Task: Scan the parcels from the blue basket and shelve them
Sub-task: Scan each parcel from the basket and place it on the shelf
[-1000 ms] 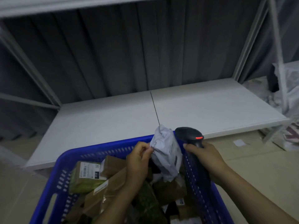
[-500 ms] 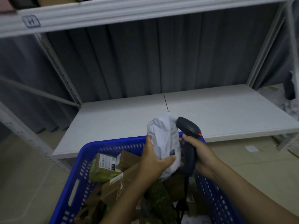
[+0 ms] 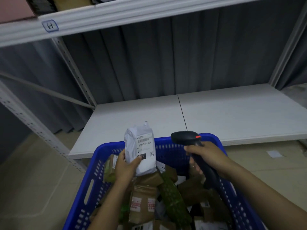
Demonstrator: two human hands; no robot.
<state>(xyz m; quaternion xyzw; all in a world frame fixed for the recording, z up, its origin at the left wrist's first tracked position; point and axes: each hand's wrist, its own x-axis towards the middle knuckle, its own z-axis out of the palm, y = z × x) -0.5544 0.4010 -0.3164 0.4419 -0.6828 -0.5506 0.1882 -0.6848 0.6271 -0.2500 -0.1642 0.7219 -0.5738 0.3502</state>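
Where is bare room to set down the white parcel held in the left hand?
The lower shelf board is bare on both sides of its seam, between the grey curtain and the blue basket. The basket itself is crowded with parcels.

A dark grey pleated curtain (image 3: 157, 63) hangs across the background. Beige floor (image 3: 33, 180) spreads below, with a small pale scrap (image 3: 274, 153), possibly paper, lying on it at far right.
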